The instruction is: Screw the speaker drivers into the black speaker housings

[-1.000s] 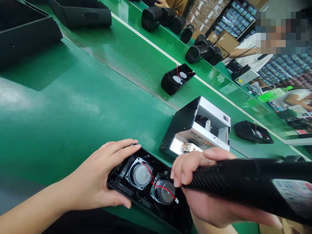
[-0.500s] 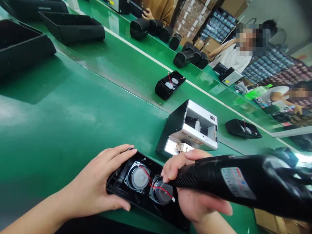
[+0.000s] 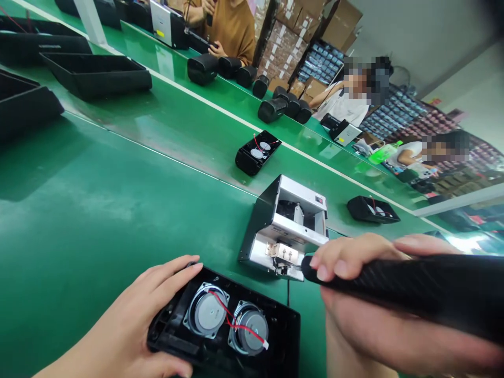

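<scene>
Left hand (image 3: 136,310) clamps the left end of an open, oblong black plastic speaker housing (image 3: 214,353) nearest the wearer, fingers over far rim, thumb on near side, with two round grey metal speaker drivers (image 3: 210,313) and a thin red wire (image 3: 249,329) ending in a white plug (image 3: 266,345) lying inside. Just beyond stands a boxy black-and-silver metal screw feeder (image 3: 275,233); right hand (image 3: 366,328) wraps tight round a ribbed black cylindrical power screwdriver (image 3: 433,286), its nose at the feeder's front outlet (image 3: 281,270), contact unclear. Looks like screw pickup; next move probably calls for a straight draw-off, housing held still.
</scene>
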Demonstrator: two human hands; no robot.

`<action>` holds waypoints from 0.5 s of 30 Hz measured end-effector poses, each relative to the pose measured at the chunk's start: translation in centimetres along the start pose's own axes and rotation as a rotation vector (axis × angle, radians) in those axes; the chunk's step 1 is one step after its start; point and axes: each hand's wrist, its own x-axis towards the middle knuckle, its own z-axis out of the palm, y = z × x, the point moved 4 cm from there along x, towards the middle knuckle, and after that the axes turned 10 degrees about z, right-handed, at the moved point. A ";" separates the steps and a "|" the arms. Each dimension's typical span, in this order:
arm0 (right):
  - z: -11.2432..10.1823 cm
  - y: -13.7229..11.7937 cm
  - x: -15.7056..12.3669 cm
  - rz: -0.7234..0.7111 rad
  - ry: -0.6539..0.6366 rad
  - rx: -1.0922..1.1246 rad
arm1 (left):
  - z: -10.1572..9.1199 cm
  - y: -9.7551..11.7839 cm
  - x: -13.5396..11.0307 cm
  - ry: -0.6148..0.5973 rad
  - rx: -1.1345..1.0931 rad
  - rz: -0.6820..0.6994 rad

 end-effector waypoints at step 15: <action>2.1 1.4 1.3 0.175 0.066 0.006 | 0.6 -0.2 -0.5 0.044 0.003 -0.043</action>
